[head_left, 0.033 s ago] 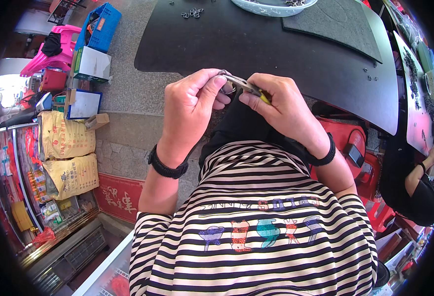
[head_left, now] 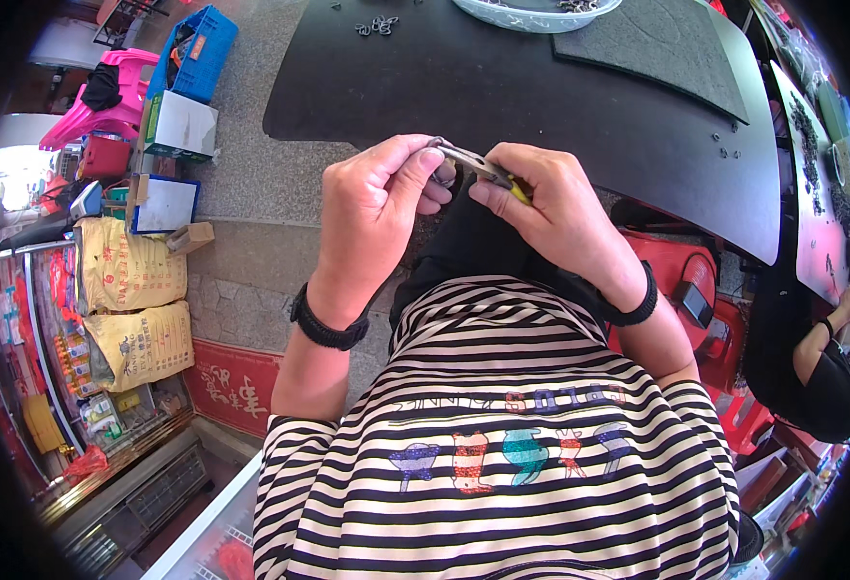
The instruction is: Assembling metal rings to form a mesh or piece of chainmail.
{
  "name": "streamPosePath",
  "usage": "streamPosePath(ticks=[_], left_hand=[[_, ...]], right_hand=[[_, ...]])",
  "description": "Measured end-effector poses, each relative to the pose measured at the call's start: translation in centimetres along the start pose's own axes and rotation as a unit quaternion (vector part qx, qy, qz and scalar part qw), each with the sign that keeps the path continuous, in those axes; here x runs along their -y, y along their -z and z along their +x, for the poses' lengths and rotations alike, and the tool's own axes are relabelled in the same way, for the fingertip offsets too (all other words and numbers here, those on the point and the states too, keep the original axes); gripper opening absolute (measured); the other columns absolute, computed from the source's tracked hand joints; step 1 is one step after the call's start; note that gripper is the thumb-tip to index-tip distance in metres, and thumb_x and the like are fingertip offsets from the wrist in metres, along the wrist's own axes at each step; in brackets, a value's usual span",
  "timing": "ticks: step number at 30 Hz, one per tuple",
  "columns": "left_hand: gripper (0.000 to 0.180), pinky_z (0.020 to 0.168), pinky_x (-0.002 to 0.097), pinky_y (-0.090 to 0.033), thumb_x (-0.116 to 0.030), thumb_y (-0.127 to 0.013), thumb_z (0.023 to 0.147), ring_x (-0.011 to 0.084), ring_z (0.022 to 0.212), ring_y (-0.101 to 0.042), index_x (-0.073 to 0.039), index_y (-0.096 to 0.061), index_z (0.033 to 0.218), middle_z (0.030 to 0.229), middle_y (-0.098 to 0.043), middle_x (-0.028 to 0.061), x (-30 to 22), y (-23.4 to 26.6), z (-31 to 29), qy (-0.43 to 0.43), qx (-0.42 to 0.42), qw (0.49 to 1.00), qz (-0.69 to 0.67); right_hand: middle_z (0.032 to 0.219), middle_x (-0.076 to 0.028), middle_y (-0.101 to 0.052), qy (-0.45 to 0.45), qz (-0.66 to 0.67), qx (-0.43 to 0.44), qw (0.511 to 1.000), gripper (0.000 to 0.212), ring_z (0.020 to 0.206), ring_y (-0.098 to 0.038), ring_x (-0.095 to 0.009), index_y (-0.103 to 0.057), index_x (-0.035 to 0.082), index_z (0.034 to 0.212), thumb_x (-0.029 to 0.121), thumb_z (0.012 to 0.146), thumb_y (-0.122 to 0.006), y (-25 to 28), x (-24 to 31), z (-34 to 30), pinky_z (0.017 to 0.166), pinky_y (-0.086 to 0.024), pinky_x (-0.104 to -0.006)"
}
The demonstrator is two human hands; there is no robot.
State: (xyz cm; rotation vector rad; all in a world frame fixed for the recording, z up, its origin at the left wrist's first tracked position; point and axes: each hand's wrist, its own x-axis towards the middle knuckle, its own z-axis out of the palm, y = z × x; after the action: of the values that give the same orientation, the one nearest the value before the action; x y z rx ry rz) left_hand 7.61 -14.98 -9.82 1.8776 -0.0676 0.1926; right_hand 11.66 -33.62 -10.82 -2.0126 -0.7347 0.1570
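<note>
My right hand (head_left: 549, 198) is closed round the yellow handle of a pair of pliers (head_left: 475, 161), with the jaws pointing left. The tips of the jaws meet the fingers of my left hand (head_left: 379, 198), where thumb and forefinger pinch a small dark metal piece (head_left: 436, 142); its exact shape is mostly hidden by the fingers. Both hands are over my lap, just off the near edge of the black table (head_left: 425, 87). Several small metal links (head_left: 377, 26) lie at the far left of the table, and a few more loose links (head_left: 727, 153) at its right.
A pale bowl (head_left: 531, 19) holding metal bits stands at the table's far side, beside a dark mat (head_left: 652, 58). On the left are a blue crate (head_left: 214, 58), a pink chair (head_left: 133, 82) and yellow sacks (head_left: 130, 266). Another person's arm (head_left: 812, 353) shows at right.
</note>
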Motion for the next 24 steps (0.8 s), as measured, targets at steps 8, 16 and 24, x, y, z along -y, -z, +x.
streamPosePath(ticks=[8, 16, 24], left_hand=[[0.019, 0.056, 0.0226, -0.054, -0.014, -0.058, 0.094, 0.0132, 0.065, -0.068, 0.004, -0.066, 0.098, 0.078, -0.070, 0.0096, 0.18, 0.04, -0.01, -0.025, -0.003, 0.999, 0.044], [0.019, 0.058, 0.0225, -0.054, -0.013, -0.057, 0.095, 0.0119, 0.067, -0.067, 0.002, -0.066, 0.100, 0.081, -0.070, 0.0086, 0.20, 0.07, -0.04, -0.036, 0.005, 0.997, 0.062], [0.019, 0.059, 0.0230, -0.055, -0.013, -0.057, 0.095, 0.0126, 0.069, -0.067, 0.003, -0.066, 0.101, 0.082, -0.069, 0.0092, 0.40, -0.21, -0.18, -0.056, -0.005, 0.997, 0.055]], right_hand=[[0.067, -0.019, -0.056, -0.015, -0.020, 0.002, 1.000, 0.026, 0.062, -0.056, -0.036, -0.056, -0.003, 0.078, 0.020, 0.084, -0.066, 0.21, 0.23, -0.25, 0.057, -0.042, -0.0412], [0.068, -0.021, -0.058, -0.019, -0.004, 0.003, 1.000, 0.025, 0.062, -0.059, -0.037, -0.058, -0.003, 0.080, 0.019, 0.085, -0.066, 0.34, 0.42, -0.33, 0.057, -0.043, -0.0406], [0.067, -0.021, -0.058, -0.034, 0.003, 0.009, 0.999, 0.025, 0.062, -0.058, -0.037, -0.058, -0.004, 0.080, 0.020, 0.085, -0.065, 0.55, 0.69, -0.42, 0.056, -0.043, -0.0409]])
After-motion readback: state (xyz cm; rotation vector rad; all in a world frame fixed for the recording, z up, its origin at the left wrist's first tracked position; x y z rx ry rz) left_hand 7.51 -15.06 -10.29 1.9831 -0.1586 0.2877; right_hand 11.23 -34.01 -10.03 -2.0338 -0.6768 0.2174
